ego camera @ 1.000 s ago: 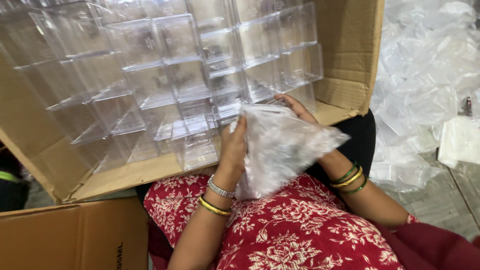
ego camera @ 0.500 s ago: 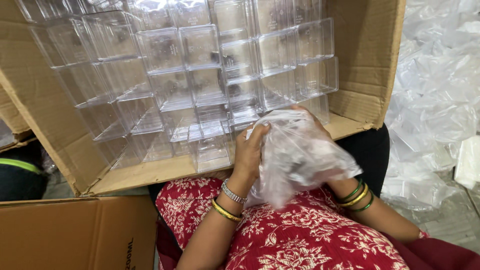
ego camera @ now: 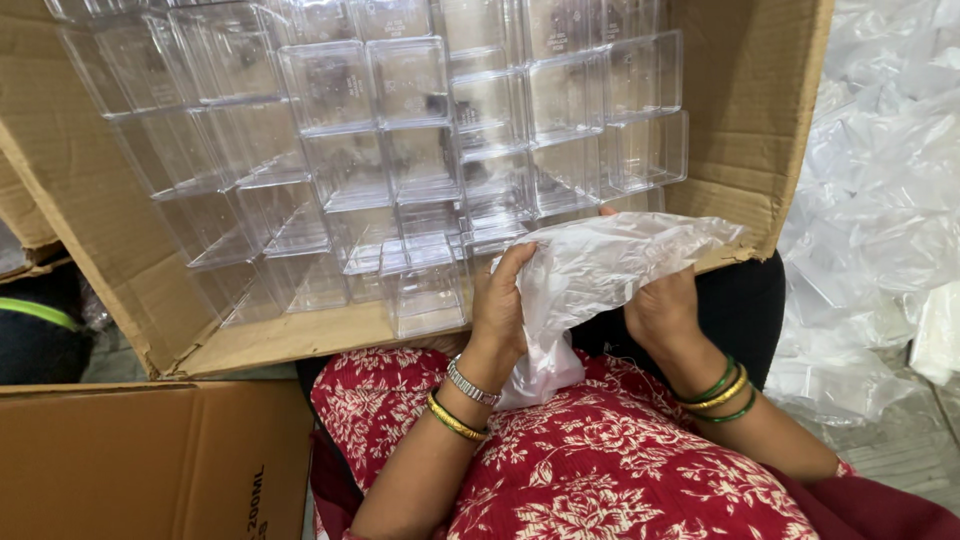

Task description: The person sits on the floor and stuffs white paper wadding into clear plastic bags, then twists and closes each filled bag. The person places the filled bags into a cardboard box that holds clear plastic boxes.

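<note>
Your left hand (ego camera: 500,300) is closed on the near end of the plastic bag (ego camera: 600,270), fingers curled over its edge, so the film stays gathered; your right hand (ego camera: 660,305) grips the bag from beneath and behind, thumb side toward you, which seems meant to keep it spread rather than bunched; the bag sits in front of the cardboard box (ego camera: 740,110), just over its near lip and above your lap; its long axis runs from low by your left wrist up and away to the right, the far tip pointing at the box's right flap; inside the box, clear plastic containers (ego camera: 400,130) stand packed in rows; right of the box lies a heap of loose plastic bags (ego camera: 880,200)
</note>
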Demonstrator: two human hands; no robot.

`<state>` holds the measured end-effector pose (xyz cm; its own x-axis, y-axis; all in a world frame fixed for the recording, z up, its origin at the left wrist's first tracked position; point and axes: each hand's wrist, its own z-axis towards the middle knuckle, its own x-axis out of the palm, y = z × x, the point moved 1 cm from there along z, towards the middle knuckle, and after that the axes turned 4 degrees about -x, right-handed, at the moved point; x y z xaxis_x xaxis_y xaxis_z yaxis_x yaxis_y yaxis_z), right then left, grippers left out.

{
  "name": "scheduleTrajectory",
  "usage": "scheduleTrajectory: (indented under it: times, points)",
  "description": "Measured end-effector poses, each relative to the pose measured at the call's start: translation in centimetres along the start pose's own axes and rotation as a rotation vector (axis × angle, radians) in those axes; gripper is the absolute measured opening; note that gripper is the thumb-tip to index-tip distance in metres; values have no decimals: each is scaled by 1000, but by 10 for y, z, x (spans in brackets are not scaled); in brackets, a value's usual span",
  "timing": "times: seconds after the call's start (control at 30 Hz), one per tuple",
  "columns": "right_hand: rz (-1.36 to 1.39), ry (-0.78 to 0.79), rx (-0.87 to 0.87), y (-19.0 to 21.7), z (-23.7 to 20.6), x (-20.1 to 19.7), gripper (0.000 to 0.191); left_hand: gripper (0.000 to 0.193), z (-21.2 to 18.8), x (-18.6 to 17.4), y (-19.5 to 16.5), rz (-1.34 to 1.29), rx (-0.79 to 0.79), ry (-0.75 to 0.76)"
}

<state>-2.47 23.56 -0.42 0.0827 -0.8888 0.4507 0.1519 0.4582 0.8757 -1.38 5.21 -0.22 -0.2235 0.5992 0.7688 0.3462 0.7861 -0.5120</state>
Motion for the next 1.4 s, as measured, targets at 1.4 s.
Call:
scheduleTrajectory:
  times: [1.4]
  points:
    - [-121,-736,-383,81,25,-260,58,38,-19,8,-22,933,571,126]
